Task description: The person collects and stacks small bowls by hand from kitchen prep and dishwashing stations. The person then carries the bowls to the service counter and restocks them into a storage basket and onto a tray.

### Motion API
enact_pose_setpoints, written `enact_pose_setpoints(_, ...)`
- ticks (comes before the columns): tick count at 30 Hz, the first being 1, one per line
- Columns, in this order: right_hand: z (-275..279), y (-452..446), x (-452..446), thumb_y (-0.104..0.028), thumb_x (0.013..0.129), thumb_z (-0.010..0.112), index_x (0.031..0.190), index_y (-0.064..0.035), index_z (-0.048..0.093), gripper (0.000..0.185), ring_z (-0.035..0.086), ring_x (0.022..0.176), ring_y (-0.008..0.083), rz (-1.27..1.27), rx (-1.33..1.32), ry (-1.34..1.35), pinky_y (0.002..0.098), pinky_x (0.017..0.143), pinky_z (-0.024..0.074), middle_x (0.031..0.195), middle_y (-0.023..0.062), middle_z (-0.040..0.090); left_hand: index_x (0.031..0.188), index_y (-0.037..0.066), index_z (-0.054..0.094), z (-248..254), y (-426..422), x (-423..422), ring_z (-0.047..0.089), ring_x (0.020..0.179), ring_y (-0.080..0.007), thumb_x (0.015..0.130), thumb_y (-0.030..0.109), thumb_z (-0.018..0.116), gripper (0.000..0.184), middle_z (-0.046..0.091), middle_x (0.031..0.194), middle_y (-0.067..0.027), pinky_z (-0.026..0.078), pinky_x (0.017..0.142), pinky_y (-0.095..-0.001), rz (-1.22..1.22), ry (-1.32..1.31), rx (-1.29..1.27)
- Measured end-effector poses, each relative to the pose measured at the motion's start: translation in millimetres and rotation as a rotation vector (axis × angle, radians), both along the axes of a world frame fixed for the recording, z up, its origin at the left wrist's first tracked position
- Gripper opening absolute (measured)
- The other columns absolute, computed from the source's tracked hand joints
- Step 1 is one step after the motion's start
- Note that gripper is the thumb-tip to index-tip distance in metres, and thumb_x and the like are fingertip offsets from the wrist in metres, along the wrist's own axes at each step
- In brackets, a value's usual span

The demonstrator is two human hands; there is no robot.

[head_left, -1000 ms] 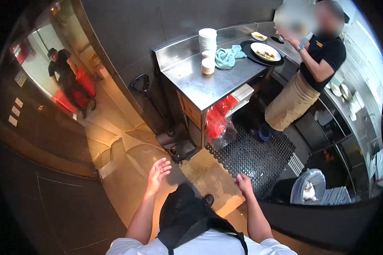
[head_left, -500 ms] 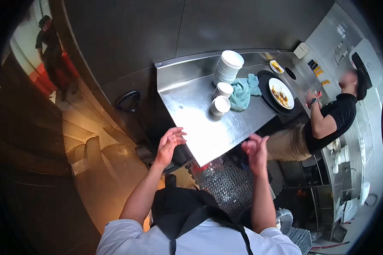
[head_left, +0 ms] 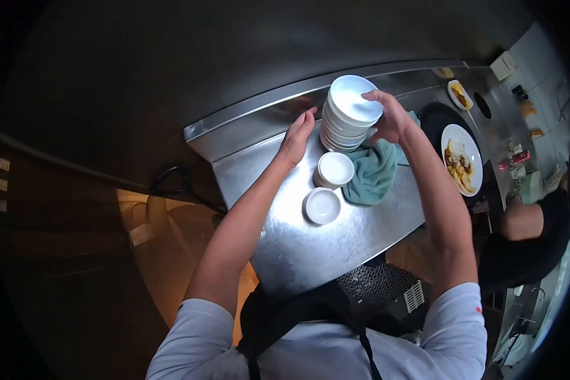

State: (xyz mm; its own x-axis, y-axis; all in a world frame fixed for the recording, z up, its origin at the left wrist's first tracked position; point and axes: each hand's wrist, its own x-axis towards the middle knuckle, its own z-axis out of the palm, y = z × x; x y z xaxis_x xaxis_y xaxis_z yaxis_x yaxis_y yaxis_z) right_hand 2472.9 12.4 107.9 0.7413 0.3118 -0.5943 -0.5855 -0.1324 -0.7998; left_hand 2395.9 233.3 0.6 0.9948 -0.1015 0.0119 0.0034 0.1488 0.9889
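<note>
Flanking a tall stack of white bowls [head_left: 344,130] on the far part of the steel counter [head_left: 285,253], both hands up. Right hand [head_left: 394,119] at the stack's right side, partly curled, thumb over the rim of the top bowl [head_left: 351,95], other fingers mostly hidden; can't tell if it has a firm hold. Left hand [head_left: 299,136] left of the stack, open, fingers fairly straight, palm side toward the bowls, holding nothing, small gap between it and the stack.

Stack upright, bowls nested. Just nearer: small white bowls [head_left: 335,170], then another small white bowl [head_left: 323,206] nearest, slightly left. Crumpled green cloth [head_left: 373,174] right of these, partly under the right forearm. Further right, black round tray [head_left: 433,121] bearing a white plate [head_left: 473,149] with food leftovers; small white dish [head_left: 454,100] with yellow food beyond it. Person in black top [head_left: 519,247] at far right, hands not clear. Perforated floor mat [head_left: 373,282] below the counter's near edge.
</note>
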Motion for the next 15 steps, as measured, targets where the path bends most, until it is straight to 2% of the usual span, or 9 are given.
enact_pose_setpoints(2,-2,-2,-7,-0.050,0.077,0.063,0.149,-0.0045,0.029,0.092,0.012,0.143,0.0469,0.032,0.109,0.108,0.0731,0.107,-0.0001,0.157,0.0239,0.018,0.148,0.002,0.032,-6,-11,20,0.033,0.138,-0.0284,0.097,0.065,0.032,0.081,0.039,0.148,-0.0165,0.022,0.114,-0.0410,-0.058,-0.087,-0.060)
enact_pose_setpoints(3,0,-2,-13,-0.043,0.077,0.062,0.141,-0.0037,0.040,0.079,0.036,0.134,0.0433,0.028,0.147,0.096,0.0702,0.108,0.0190,0.146,0.0220,0.040,0.148,0.001,0.032,-3,-17,23,0.036,0.136,-0.0258,0.098,0.059,0.036,0.077,0.042,0.146,-0.0162,0.024,0.114,-0.0371,-0.084,-0.137,-0.088)
enact_pose_setpoints(4,-8,-5,-8,-0.041,0.077,0.062,0.138,-0.0038,0.043,0.074,0.043,0.127,0.0406,0.068,0.211,0.090,0.0664,0.105,0.0269,0.139,0.0204,0.046,0.147,-0.001,0.033,-4,-22,25,0.038,0.134,-0.0231,0.100,0.054,0.040,0.073,0.044,0.144,-0.0158,0.025,0.113,-0.0331,-0.106,-0.181,-0.117)
enact_pose_setpoints(6,-21,-7,-3,-0.037,0.078,0.061,0.132,-0.0039,0.049,0.064,0.057,0.115,0.0350,0.144,0.347,0.081,0.0587,0.098,0.0428,0.126,0.0172,0.057,0.146,0.000,0.034,-11,-23,26,0.041,0.130,-0.0207,0.101,0.049,0.042,0.067,0.048,0.139,-0.0133,0.027,0.111,-0.0319,-0.090,-0.180,-0.143)
enact_pose_setpoints(7,-21,-2,-4,-0.033,0.078,0.061,0.128,-0.0033,0.053,0.058,0.064,0.101,0.0285,0.107,0.363,0.100,0.0471,0.086,0.0534,0.113,0.0132,0.063,0.145,0.000,0.034,-9,-21,24,0.041,0.130,-0.0202,0.101,0.048,0.042,0.066,0.048,0.138,-0.0129,0.027,0.111,-0.0317,-0.071,-0.186,-0.167)
enact_pose_setpoints(10,-24,17,1,-0.031,0.077,0.061,0.128,-0.0013,0.052,0.060,0.063,0.104,0.0293,0.171,0.367,0.117,0.0476,0.089,0.0519,0.116,0.0132,0.062,0.146,-0.001,0.031,-8,-6,11,0.040,0.131,-0.0203,0.102,0.046,0.042,0.066,0.047,0.139,-0.0132,0.027,0.111,-0.0319,-0.012,-0.188,-0.192)
enact_pose_setpoints(12,-21,34,0,-0.028,0.076,0.061,0.126,0.0006,0.053,0.058,0.062,0.105,0.0271,0.239,0.339,0.157,0.0435,0.094,0.0489,0.117,0.0125,0.062,0.146,-0.002,0.030,-8,10,-4,0.039,0.132,-0.0212,0.101,0.047,0.042,0.067,0.045,0.141,-0.0138,0.026,0.112,-0.0322,0.037,-0.184,-0.168)
enact_pose_setpoints(14,-27,52,-2,-0.026,0.076,0.061,0.126,0.0009,0.053,0.057,0.061,0.106,0.0257,0.300,0.351,0.171,0.0408,0.097,0.0469,0.116,0.0122,0.062,0.147,-0.004,0.027,-8,23,-23,0.038,0.134,-0.0235,0.096,0.056,0.046,0.081,0.044,0.142,-0.0155,0.025,0.113,-0.0339,0.113,-0.186,-0.141)
enact_pose_setpoints(15,-29,64,-2,-0.027,0.076,0.062,0.129,0.0014,0.050,0.061,0.060,0.108,0.0267,0.369,0.329,0.176,0.0420,0.094,0.0467,0.119,0.0135,0.060,0.147,-0.004,0.027,-8,30,-33,0.038,0.134,-0.0237,0.094,0.060,0.048,0.086,0.043,0.143,-0.0158,0.025,0.113,-0.0342,0.148,-0.181,-0.127)
